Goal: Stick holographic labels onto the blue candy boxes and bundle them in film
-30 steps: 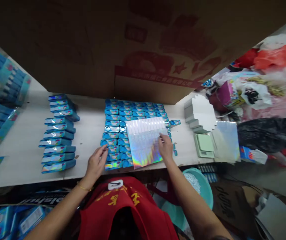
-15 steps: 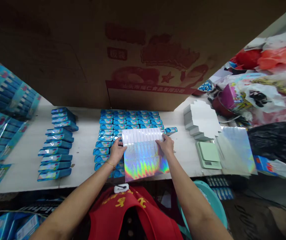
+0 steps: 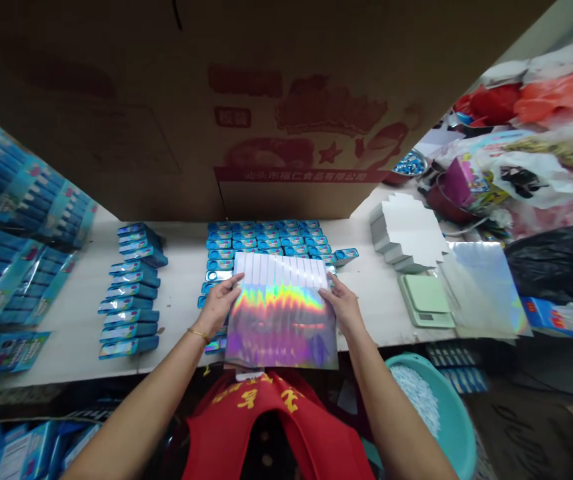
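Observation:
A shiny rainbow holographic sheet (image 3: 281, 327), with a row of white strips along its far end, is held between both hands above the table. My left hand (image 3: 219, 305) is closed on its left edge, thumb on top. My right hand (image 3: 343, 307) pinches the right edge in the same way. Under and beyond the sheet, rows of small blue packs (image 3: 269, 235) lie close together, and the sheet hides the nearer ones. One blue pack (image 3: 346, 255) sits askew at the right end of a row.
A large cardboard box (image 3: 166, 180) walls off the back. Blue packs (image 3: 129, 330) stand lined up at left. To the right are stacked white cards (image 3: 411, 230), a green scale (image 3: 427, 301) and more holographic sheets (image 3: 489, 287). A turquoise basin (image 3: 461, 427) stands below the table edge.
The sheet has shifted left and nearer to me, and its tilt has changed, so the rainbow glare moved. My left hand has moved left; my right hand is slightly farther right.

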A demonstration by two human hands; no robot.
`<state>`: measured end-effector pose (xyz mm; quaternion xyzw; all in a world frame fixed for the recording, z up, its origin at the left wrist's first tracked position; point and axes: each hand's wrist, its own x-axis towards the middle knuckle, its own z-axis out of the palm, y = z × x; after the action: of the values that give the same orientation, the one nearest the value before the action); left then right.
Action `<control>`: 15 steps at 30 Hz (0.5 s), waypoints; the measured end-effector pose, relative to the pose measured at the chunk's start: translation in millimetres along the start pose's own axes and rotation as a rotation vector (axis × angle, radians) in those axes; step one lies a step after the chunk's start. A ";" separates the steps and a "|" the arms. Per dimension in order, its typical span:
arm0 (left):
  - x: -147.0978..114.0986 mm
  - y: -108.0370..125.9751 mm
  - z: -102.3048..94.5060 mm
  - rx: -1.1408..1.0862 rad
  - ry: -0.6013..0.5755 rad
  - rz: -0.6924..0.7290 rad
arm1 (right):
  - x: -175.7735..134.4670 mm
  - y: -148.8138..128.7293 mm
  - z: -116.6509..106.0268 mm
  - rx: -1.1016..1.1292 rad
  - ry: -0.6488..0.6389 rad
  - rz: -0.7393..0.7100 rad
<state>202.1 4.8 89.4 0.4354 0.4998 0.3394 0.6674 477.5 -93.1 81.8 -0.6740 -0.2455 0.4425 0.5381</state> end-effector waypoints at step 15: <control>-52.7 75.7 -12.7 0.611 0.016 0.503 | -36.8 -62.6 -9.6 -0.094 0.076 -0.292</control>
<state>174.3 -9.4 177.1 0.7203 0.4605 0.3314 0.3992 476.9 -108.9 153.4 -0.6719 -0.3407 0.3217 0.5735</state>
